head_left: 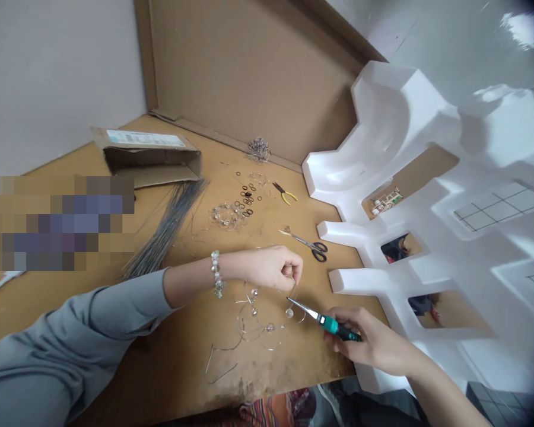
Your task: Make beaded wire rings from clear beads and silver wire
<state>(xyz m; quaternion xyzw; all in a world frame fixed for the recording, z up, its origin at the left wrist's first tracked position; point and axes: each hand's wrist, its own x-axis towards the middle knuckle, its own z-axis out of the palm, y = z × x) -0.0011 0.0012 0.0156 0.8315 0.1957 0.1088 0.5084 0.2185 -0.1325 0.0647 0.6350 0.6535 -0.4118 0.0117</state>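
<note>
My left hand (278, 268) is closed, thumb and fingertips pinching a thin wire of a beaded wire piece. Loops of this wire piece, with clear beads (270, 327) on them, spread over the table below the hand. My right hand (369, 341) is wrapped around needle-nose pliers (331, 325) with green and black handles. Their silver tip points left and meets the wire just below my left fingertips. Whether the jaws grip the wire is too small to tell. A bent bare wire (222, 350) lies to the left of the beaded loops.
Black-handled scissors (311, 244), yellow-handled pliers (285, 193), dark rings (248, 198) and beaded wire loops (228, 216) lie beyond my hands. A bundle of straight wires (167, 228) extends from near an open cardboard box (151, 175). White molded foam (351, 281) borders the right side.
</note>
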